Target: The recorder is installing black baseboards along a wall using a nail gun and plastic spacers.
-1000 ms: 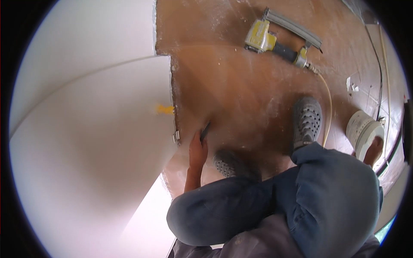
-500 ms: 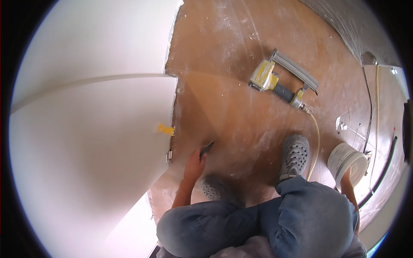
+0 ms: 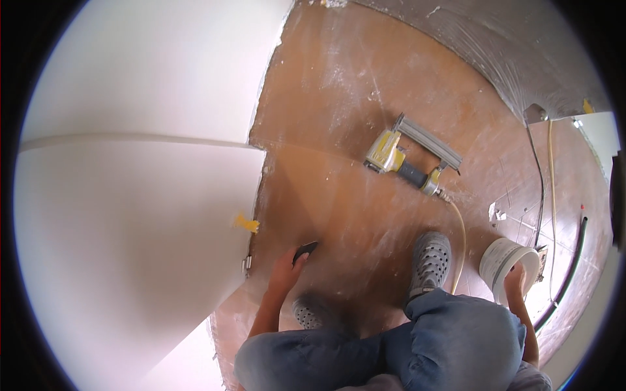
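Observation:
My left hand point(image 3: 285, 270) is closed around a flat black piece point(image 3: 304, 251), its broad face tilted into sight; I cannot tell exactly what it is. It is held over the brown floor, just right of the white wall's lower edge. At the right, my right hand point(image 3: 515, 278) is inside the mouth of a tipped white bucket point(image 3: 499, 262). Its fingers look curled, but whatever they grip is hidden. A yellow and grey nail gun point(image 3: 407, 161) lies on the floor ahead, apart from both hands, with a pale air hose point(image 3: 463, 244) joined to it.
A grey clog point(image 3: 431, 262) is on my forward foot, the other clog point(image 3: 306, 314) beside my left arm. The white wall point(image 3: 130, 215) has a yellow patch point(image 3: 246, 223) near its edge. Plastic sheeting point(image 3: 476, 39) covers the far side. Cables and a black tube point(image 3: 574, 260) run along the right.
The view has shifted, so the floor things appear lower and slightly left. The black piece in my left hand has turned to show more of its face. My right hand's fingers show more inside the bucket.

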The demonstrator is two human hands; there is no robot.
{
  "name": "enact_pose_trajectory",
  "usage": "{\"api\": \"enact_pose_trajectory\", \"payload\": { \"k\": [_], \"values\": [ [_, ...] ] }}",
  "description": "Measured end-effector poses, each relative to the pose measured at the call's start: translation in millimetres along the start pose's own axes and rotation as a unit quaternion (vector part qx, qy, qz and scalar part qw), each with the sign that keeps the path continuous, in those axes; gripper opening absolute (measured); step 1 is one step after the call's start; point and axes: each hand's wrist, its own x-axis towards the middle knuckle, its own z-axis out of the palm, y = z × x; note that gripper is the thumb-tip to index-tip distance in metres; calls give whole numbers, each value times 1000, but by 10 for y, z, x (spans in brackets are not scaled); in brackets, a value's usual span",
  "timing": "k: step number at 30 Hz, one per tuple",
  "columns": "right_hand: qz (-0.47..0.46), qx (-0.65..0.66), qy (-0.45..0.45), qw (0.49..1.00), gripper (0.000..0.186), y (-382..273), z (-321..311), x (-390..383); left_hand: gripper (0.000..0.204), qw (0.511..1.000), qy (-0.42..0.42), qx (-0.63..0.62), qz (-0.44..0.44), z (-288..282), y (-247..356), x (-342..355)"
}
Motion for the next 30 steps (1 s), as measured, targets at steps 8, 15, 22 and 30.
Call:
{"api": "enact_pose_trajectory", "payload": {
  "k": [8, 15, 22, 30],
  "values": [
    [97, 175, 72, 977, 7, -1, -229, -277, 37, 1000, -2, 1, 20, -32, 121, -24],
    [32, 266, 254, 929, 21, -512, -1045, -89, 41, 997, -48, -21, 63, -102, 468, 64],
    [-84, 422, -54, 901, 13, -2634, -900, 254, 30, 977, -151, -138, 67, -202, 1077, 98],
    [-170, 507, -260, 804, 14, -3254, -271, 253, 29, 976, -174, -34, 125, -348, 1755, 120]
  ]
}}
